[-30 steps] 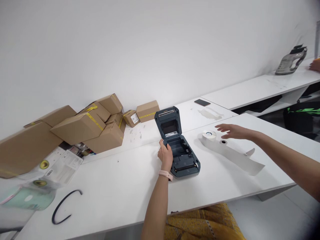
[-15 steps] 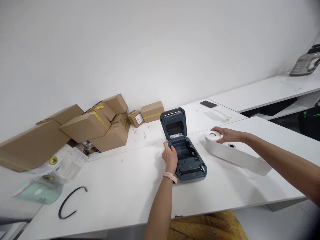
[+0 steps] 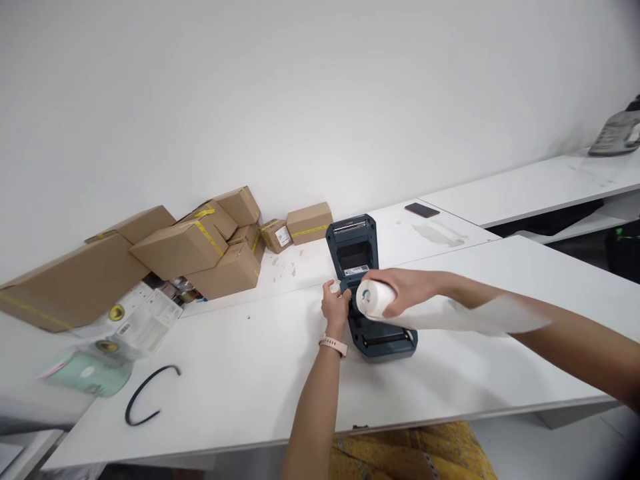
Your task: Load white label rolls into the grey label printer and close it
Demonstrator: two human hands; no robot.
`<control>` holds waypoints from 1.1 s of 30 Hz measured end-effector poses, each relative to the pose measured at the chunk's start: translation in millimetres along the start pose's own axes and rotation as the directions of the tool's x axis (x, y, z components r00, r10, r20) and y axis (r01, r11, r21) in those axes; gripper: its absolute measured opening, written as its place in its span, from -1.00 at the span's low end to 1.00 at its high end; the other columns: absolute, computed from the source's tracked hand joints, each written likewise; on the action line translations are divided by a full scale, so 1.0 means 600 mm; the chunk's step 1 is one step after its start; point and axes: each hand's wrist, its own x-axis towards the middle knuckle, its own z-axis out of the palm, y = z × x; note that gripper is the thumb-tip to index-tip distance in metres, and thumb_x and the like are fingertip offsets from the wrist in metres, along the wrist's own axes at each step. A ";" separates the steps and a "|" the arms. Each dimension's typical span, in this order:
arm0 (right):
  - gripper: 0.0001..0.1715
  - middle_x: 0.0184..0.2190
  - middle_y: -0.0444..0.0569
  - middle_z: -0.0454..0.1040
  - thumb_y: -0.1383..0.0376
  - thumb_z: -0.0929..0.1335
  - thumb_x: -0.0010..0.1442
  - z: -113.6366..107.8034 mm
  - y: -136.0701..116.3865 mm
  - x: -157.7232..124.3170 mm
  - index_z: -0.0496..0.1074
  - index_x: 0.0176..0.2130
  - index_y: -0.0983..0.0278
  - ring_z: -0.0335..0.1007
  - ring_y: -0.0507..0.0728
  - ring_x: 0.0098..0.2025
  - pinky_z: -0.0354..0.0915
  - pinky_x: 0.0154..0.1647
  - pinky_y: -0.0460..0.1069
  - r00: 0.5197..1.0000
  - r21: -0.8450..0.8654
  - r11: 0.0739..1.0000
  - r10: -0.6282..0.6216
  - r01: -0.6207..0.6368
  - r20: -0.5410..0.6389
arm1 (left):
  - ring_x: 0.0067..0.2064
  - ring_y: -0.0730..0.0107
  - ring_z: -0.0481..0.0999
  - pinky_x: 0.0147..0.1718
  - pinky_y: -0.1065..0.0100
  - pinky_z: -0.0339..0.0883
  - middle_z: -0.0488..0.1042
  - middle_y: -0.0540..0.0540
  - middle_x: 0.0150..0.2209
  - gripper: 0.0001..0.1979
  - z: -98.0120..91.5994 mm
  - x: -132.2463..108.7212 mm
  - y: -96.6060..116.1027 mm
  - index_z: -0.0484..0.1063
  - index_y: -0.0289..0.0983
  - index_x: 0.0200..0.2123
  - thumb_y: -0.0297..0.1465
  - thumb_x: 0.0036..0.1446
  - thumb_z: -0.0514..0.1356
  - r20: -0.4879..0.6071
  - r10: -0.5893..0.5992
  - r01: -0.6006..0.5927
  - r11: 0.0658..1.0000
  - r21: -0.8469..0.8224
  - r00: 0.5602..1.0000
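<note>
A dark blue label printer [image 3: 383,350] stands on the white table with its lid [image 3: 353,248] raised. At its left edge is my left hand [image 3: 335,308], a pink band on the wrist, fingers curled and thumb on the casing. My right hand [image 3: 410,288] grips a white label roll [image 3: 376,299] from above and behind, holding it over the printer's open bay. The roll's round end and core face left. A loose strip of label paper [image 3: 465,317] trails rightward from it, under and across my forearm. Much of the bay is hidden by roll and hand.
Cardboard boxes [image 3: 180,248] are piled at the left against the wall. A phone [image 3: 422,210] lies behind the printer. A black curved band [image 3: 145,393], a mint-green pouch [image 3: 93,372] and plastic packets [image 3: 145,320] lie at the left. A large jug [image 3: 616,133] stands far right.
My right hand has carried the label roll leftward from the table to over the open printer, its paper strip trailing. My left hand has stayed at the printer's left edge.
</note>
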 end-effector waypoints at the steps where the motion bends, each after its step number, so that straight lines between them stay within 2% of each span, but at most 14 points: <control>1: -0.32 -0.12 -0.02 0.46 0.16 0.48 -0.16 0.011 0.009 0.017 0.33 -0.02 0.20 0.42 0.23 -0.13 0.35 -0.19 0.03 0.999 -0.072 0.997 0.033 -0.032 0.022 | -0.04 0.19 0.56 -0.06 0.26 0.30 0.61 -0.14 -0.12 -0.47 -0.002 0.005 -0.002 0.27 -0.15 0.09 -0.31 0.02 0.28 0.005 -0.009 0.009 1.000 0.000 1.000; 3: -0.29 -0.14 0.00 0.46 0.17 0.49 -0.22 0.030 0.031 0.048 0.34 -0.04 0.22 0.42 0.26 -0.15 0.34 -0.21 0.04 0.994 -0.143 0.986 0.096 -0.089 0.044 | -0.05 0.17 0.56 -0.06 0.24 0.31 0.62 -0.13 -0.14 -0.47 -0.004 0.014 -0.005 0.30 -0.15 0.07 -0.31 -0.01 0.30 0.004 -0.018 0.018 1.000 0.000 1.000; 6: -0.25 -0.11 0.06 0.45 0.15 0.49 -0.23 0.043 0.061 0.081 0.34 -0.02 0.23 0.41 0.31 -0.13 0.32 -0.18 0.07 0.995 -0.234 0.969 0.096 -0.085 0.036 | -0.05 0.16 0.56 -0.05 0.22 0.31 0.62 -0.11 -0.16 -0.47 -0.002 0.020 -0.009 0.31 -0.15 0.05 -0.27 -0.02 0.31 -0.001 -0.033 0.033 0.999 -0.010 0.999; 14: -0.17 -0.09 0.10 0.44 0.07 0.51 -0.29 0.057 0.093 0.110 0.35 0.00 0.25 0.40 0.37 -0.09 0.31 -0.17 0.11 0.979 -0.368 0.921 0.175 -0.126 0.102 | -0.06 0.21 0.57 -0.06 0.26 0.33 0.62 -0.11 -0.15 -0.48 0.004 0.019 -0.015 0.31 -0.16 0.08 -0.31 0.01 0.28 0.001 -0.053 0.053 0.998 -0.043 0.999; 23: -0.05 -0.04 0.12 0.41 0.03 0.52 -0.33 0.080 0.137 0.141 0.35 0.05 0.26 0.39 0.41 -0.04 0.31 -0.12 0.13 0.971 -0.403 0.903 0.210 -0.148 0.114 | -0.05 0.21 0.57 -0.02 0.23 0.31 0.62 -0.13 -0.13 -0.48 0.002 0.016 -0.012 0.31 -0.18 0.08 -0.31 0.02 0.28 0.005 -0.057 0.058 0.997 -0.058 0.998; 33: 0.05 0.00 0.15 0.42 -0.10 0.51 -0.29 0.074 0.156 0.151 0.37 0.14 0.26 0.37 0.44 0.02 0.31 -0.05 0.17 0.955 -0.377 0.914 0.234 -0.150 0.185 | -0.01 0.18 0.55 0.03 0.20 0.28 0.60 -0.14 -0.11 -0.46 0.001 0.013 -0.013 0.31 -0.17 0.09 -0.32 0.01 0.31 0.017 -0.050 0.051 0.994 -0.097 0.999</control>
